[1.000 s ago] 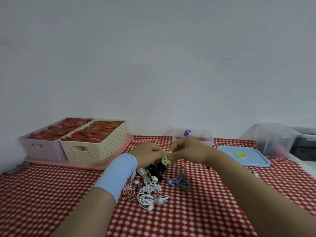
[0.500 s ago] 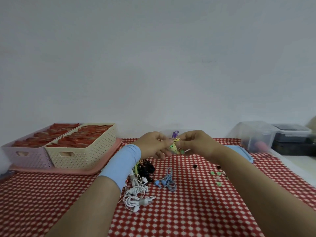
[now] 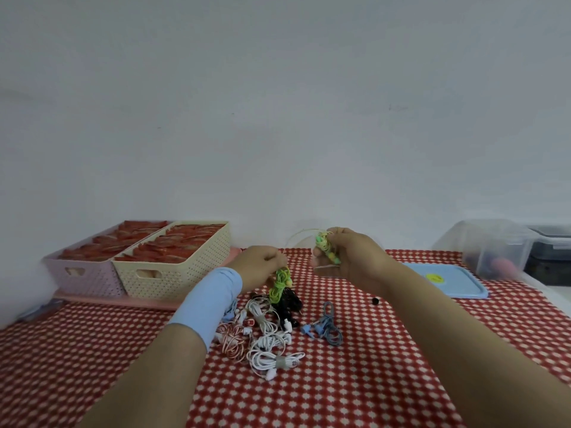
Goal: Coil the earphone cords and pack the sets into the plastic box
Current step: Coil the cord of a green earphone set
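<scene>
— Both grips are closed: the right hand (image 3: 350, 257) pinches a green coil (image 3: 323, 244) held up, and the left hand (image 3: 259, 264) pinches a green tangle (image 3: 279, 284) dangling just above the pile (image 3: 265, 332).

— Which step?

— Coiling, I judge (a thin cord (image 3: 304, 230) arcs between the hands). Next, wind in the slack, then carry it to the clear plastic box (image 3: 491, 251), well apart at the right end of the surface (image 3: 386, 350).

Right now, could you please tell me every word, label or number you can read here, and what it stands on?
No text can be read.
Yellow sticker on the blue lid: too blurred to read.
Red packs in the baskets: no legible print.
</scene>
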`<state>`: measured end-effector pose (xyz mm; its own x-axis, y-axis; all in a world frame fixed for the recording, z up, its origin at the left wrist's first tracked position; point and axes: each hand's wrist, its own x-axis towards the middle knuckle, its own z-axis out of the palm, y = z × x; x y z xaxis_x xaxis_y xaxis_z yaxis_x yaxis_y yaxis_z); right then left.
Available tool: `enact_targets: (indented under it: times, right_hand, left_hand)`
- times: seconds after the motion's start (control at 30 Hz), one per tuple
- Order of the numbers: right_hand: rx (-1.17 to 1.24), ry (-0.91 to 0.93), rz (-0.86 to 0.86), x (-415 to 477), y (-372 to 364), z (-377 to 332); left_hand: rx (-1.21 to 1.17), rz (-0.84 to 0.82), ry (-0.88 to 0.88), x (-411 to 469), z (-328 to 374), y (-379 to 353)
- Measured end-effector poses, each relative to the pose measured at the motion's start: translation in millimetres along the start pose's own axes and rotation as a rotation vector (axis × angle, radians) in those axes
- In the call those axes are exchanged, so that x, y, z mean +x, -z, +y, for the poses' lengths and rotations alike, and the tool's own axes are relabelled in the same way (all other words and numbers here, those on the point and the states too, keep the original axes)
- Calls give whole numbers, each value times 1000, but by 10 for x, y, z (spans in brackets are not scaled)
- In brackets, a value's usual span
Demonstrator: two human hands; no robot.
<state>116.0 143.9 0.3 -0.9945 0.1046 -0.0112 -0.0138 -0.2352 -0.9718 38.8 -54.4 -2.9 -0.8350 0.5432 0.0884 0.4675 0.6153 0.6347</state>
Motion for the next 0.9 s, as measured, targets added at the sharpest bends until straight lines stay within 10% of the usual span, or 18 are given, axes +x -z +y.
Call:
enact_targets:
  times: [0.33, 0.57, 0.9]
  right_hand:
    - [-654, -17, -33, 14, -82, 141]
    - [-601, -71, 236, -1, 32, 183]
    - [-1167, -228, 209, -98, 494, 224]
  left_hand:
    - [-496, -117, 161, -83, 5, 9]
    - [-288, -208, 100, -112, -131, -29]
    - [-844, -396, 119, -66, 205, -275]
